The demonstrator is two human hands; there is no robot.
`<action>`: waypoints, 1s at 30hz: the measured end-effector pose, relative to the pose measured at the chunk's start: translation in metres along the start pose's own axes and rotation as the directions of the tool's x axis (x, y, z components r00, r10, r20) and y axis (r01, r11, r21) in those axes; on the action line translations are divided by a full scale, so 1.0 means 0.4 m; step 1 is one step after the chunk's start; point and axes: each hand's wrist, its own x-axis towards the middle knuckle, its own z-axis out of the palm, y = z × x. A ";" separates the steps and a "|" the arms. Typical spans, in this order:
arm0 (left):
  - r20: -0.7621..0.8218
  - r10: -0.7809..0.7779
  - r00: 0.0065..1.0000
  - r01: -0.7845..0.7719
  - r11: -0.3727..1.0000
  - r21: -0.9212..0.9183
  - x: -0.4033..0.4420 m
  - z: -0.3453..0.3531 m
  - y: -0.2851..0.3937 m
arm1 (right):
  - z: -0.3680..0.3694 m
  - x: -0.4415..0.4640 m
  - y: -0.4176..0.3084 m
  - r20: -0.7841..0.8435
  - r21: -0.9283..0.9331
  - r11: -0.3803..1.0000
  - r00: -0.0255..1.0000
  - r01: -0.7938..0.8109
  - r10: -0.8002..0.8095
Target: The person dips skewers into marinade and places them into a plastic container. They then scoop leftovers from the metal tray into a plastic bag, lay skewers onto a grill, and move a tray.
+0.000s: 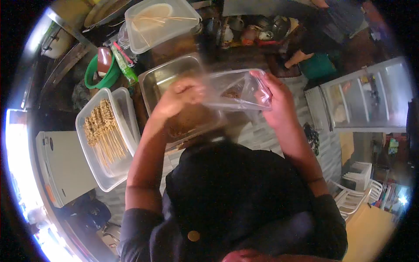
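Observation:
A clear plastic bag (235, 89) is stretched between my hands, with a little brown stuff showing inside it. My right hand (273, 94) grips its right end, thumb and fingers closed on the plastic. At the bag's left end is my left hand (185, 96), its fingers curled and smeared by motion; whether they pinch the plastic does not show. Beneath my left hand lies a metal tray (150, 83) with brown crumbly food at its bottom. To the left, a clear plastic container (104, 181) holds several skewers (104, 126) of food.
A plastic lid (135, 35) with loose sticks lies beyond the metal tray. A green basin (91, 76) stands at the back left. Another person's arm (299, 56) shows at the upper right, near an open fridge (364, 96). White chairs (349, 198) stand at the lower right.

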 end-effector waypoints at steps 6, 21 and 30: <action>0.072 -0.708 0.702 0.652 0.681 0.333 -0.091 -0.057 -0.316 | -0.009 -0.017 0.009 -0.037 -0.161 0.981 0.992 0.110 -0.117; -0.025 -0.078 0.997 0.070 0.658 0.750 -0.056 0.065 -0.487 | -0.042 -0.053 0.040 -0.126 0.049 0.993 0.987 0.104 -0.098; 0.059 -0.154 0.986 0.058 0.661 0.749 0.045 0.110 -0.441 | -0.034 -0.062 0.029 -0.044 0.274 0.958 0.997 0.077 -0.068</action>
